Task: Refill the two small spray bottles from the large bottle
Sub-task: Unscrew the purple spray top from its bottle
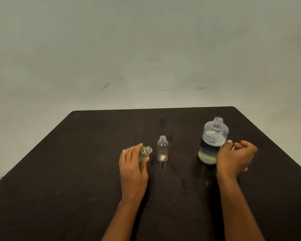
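While left hand [132, 164] grip curls round tilted, uncapped small spray bottle [145, 154] of yellowish liquid, second small bottle [162, 148] stands upright just beside it on tabletop [76, 171]. Right hand [235, 159] blurred, thumb against upright large bottle [212, 141]; its grip unclear.

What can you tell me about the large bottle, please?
The large bottle looks like clear plastic, round-shouldered, with an open threaded neck and a printed label. Pale yellowish liquid fills its lower part. It stands upright on the dark table, right of centre; the right hand touches its lower side.
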The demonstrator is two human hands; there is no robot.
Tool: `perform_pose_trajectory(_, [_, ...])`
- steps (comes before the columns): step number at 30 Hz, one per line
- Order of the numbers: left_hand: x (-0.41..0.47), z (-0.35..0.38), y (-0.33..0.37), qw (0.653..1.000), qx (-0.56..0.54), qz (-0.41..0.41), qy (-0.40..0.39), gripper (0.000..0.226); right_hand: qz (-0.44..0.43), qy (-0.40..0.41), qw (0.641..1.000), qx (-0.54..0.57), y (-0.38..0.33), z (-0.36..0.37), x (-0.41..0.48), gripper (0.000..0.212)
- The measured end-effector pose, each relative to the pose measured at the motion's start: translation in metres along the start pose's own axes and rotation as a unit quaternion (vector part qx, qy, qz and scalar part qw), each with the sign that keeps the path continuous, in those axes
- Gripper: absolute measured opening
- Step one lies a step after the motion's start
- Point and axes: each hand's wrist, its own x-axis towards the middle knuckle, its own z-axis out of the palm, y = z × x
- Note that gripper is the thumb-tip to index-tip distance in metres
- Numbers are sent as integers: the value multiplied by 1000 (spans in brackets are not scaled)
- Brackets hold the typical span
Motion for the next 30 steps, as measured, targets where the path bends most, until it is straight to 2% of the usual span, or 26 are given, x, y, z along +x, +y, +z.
perform_pose_trajectory(7, [0,0,1,1000,3,3,2,44,-76,3,984,160,-7,-3,-5,44])
perform_pose_trajectory(12, [0,1,0,1000,4,7,6,44,-109,-14,972,207,-9,-2,-11,44])
perform_pose_trajectory(15, [-1,1,0,1000,4,4,5,44,-109,-15,971,210,-7,-1,-12,49])
perform_pose_trajectory(18, [0,1,0,1000,5,1,4,44,-129,-23,972,196,-5,0,-13,39])
perform_pose_trajectory(20, [0,1,-1,1000,7,1,3,43,-163,-34,968,186,-4,0,-16,33])
perform_pose_trajectory(26, [0,1,-1,1000,3,-4,-3,43,-288,-101,934,186,-10,2,-40,44])
perform_pose_trajectory(30, [1,0,0,1000,4,-2,-2,42,-377,-122,906,151,-16,2,-51,29])
